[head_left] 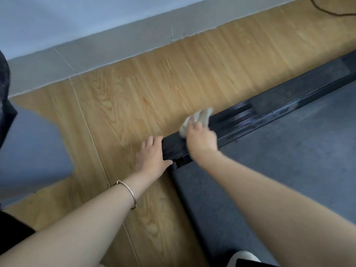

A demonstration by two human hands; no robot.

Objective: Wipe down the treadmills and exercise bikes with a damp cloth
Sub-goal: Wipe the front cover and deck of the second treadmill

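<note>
**Treadmill side rail under the cloth, near its rear end**

The treadmill (289,151) fills the right half of the head view, its dark belt running from the lower middle up toward the right edge. Its black ribbed side rail (240,114) lies along the belt's left edge, long axis slanting from the rear corner near the hands up and away to the upper right, with wood-pattern floor (134,93) on its far side.

The right hand (201,139) sits on top of the rail, clenched on a pale, bunched cloth (198,118) that sticks out ahead of the knuckles, pressed against the ribbed surface. The left hand (152,157) is released and flat, fingers spread, palm on the floor just beside the rail's rear end, thumb touching the corner; it looks like a brace. A thin bracelet (129,193) circles that wrist.

The unwiped length seems to stretch away from the cloth hand, so the likely stroke runs up the rail's axis, and the right arm is the one placed for it.
</note>
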